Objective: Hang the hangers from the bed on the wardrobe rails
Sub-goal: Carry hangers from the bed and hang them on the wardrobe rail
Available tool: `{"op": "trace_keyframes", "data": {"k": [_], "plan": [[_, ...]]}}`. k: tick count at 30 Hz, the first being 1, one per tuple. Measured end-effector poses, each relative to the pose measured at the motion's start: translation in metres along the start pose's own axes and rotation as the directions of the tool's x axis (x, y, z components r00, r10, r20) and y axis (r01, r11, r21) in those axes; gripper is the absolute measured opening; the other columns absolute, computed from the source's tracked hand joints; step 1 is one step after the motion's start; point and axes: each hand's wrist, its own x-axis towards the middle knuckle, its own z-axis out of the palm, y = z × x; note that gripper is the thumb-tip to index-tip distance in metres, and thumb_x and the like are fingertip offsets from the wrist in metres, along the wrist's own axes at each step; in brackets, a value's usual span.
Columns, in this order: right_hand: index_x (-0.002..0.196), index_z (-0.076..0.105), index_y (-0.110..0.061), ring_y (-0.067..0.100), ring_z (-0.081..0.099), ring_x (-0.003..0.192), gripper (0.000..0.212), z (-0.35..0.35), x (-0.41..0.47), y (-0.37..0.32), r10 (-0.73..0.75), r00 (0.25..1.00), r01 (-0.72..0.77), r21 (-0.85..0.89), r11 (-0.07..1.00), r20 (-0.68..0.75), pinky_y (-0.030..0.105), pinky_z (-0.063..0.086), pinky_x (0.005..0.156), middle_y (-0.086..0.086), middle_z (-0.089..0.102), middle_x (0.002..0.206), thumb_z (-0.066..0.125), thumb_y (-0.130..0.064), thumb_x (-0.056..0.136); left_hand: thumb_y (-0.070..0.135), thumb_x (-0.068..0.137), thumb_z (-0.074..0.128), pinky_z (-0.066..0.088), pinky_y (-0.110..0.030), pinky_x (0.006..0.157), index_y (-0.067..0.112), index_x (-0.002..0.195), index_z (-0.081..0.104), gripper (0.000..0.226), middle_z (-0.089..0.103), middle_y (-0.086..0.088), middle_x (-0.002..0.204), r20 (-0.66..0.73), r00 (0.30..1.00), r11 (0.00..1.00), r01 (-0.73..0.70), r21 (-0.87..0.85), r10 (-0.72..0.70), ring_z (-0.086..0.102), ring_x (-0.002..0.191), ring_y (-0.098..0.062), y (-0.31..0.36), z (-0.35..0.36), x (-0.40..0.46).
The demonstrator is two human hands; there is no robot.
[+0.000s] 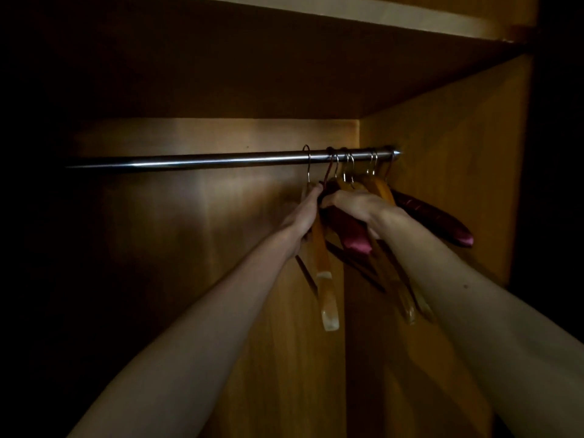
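Note:
A steel wardrobe rail (202, 161) runs across the dim wooden wardrobe. Several hangers hang bunched at its right end. My left hand (305, 214) grips the leftmost wooden hanger (325, 286) just below its hook, which sits over the rail. My right hand (357, 205) holds a maroon padded hanger (355, 235) among the bunch. Two more wooden hangers (401, 295) hang behind my right wrist. Another maroon padded hanger (436, 219) hangs furthest right by the side wall.
The wardrobe's right side panel (458, 172) stands close to the hangers. A shelf (316, 58) spans overhead. The long left part of the rail is bare and fades into darkness.

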Motion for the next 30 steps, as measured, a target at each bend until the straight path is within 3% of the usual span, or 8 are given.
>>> {"op": "trace_keyframes", "data": {"k": [2,4,7,12,19,23,26,30], "plan": [[0.152,0.032,-0.014,0.03,0.058,0.098,0.07,-0.002,0.001,0.0,-0.009,1.0,0.008,-0.066,0.998,-0.017,0.037,0.053,0.08,0.014,0.055,0.114,0.064,-0.036,0.094,0.083,0.076,0.046,0.057,-0.041,0.089,0.033,0.141,0.053,0.082,0.061,-0.008,0.133,0.018,1.0,1.0,-0.001,-0.007,0.002,0.063,0.114,-0.026,-0.005,0.003,0.006],[0.146,0.04,-0.014,0.027,0.057,0.084,0.06,-0.001,0.001,0.004,-0.022,0.999,0.017,-0.105,0.994,-0.044,0.036,0.051,0.075,0.01,0.054,0.095,0.063,-0.037,0.095,0.089,0.064,0.045,0.056,-0.035,0.077,0.035,0.143,0.051,0.095,0.058,-0.011,0.139,0.03,1.0,1.0,-0.006,-0.008,0.006,0.062,0.118,-0.028,-0.012,0.006,0.013],[0.101,0.066,-0.013,0.028,0.065,0.089,0.033,0.006,0.002,0.016,-0.047,0.992,0.023,-0.201,0.979,-0.117,0.037,0.055,0.083,0.01,0.067,0.095,0.061,-0.044,0.092,0.092,0.057,0.044,0.051,-0.031,0.068,0.029,0.135,0.058,0.101,0.069,-0.01,0.121,0.008,1.0,1.0,-0.012,-0.008,0.012,0.067,0.105,-0.024,-0.024,0.007,0.013],[0.084,0.062,-0.023,0.021,0.068,0.07,0.015,0.032,-0.025,0.061,-0.199,0.961,0.146,-0.256,0.955,-0.193,0.031,0.053,0.06,0.005,0.072,0.08,0.065,-0.037,0.088,0.072,0.088,0.048,0.05,-0.027,0.067,0.022,0.112,0.066,0.058,0.068,0.004,0.098,-0.148,0.981,0.99,-0.132,-0.048,0.124,0.062,0.082,-0.01,-0.055,0.006,-0.017],[0.111,0.057,-0.027,0.009,0.066,0.067,0.023,0.079,-0.078,0.164,-0.179,0.963,0.152,-0.14,0.978,-0.203,0.026,0.052,0.061,-0.004,0.068,0.083,0.069,-0.024,0.091,0.011,0.099,0.052,0.047,-0.013,0.069,0.016,0.102,0.063,0.012,0.069,-0.007,0.096,-0.591,0.739,0.895,-0.441,-0.064,0.322,0.064,0.083,-0.014,-0.164,0.018,-0.09],[0.123,0.064,-0.021,0.01,0.07,0.077,0.03,0.113,-0.109,0.246,0.007,0.997,-0.022,-0.18,0.983,-0.081,0.031,0.061,0.073,-0.005,0.071,0.102,0.063,-0.033,0.095,0.004,0.093,0.055,0.049,-0.017,0.065,0.012,0.107,0.061,0.017,0.066,-0.005,0.097,-0.46,0.88,0.985,-0.163,-0.061,0.117,0.062,0.079,-0.013,-0.269,0.033,-0.142],[0.113,0.065,-0.026,0.005,0.069,0.069,0.016,0.133,-0.139,0.319,0.179,0.983,-0.168,-0.2,0.965,0.039,0.022,0.057,0.065,-0.007,0.07,0.085,0.063,-0.029,0.096,-0.002,0.096,0.052,0.05,-0.018,0.06,0.007,0.114,0.061,0.022,0.062,-0.006,0.093,-0.08,0.958,0.961,0.272,-0.039,-0.275,0.059,0.073,-0.013,-0.37,0.05,-0.203],[0.1,0.071,-0.02,-0.01,0.059,0.047,0.008,0.159,-0.19,0.435,0.443,0.89,-0.419,-0.193,0.887,0.106,0.011,0.047,0.049,-0.011,0.069,0.076,0.065,-0.022,0.095,-0.006,0.097,0.054,0.042,-0.009,0.042,-0.01,0.127,0.053,0.03,0.06,-0.016,0.099,0.278,0.683,0.738,0.615,0.278,-0.675,0.053,0.062,-0.013,-0.476,0.068,-0.301]]}}
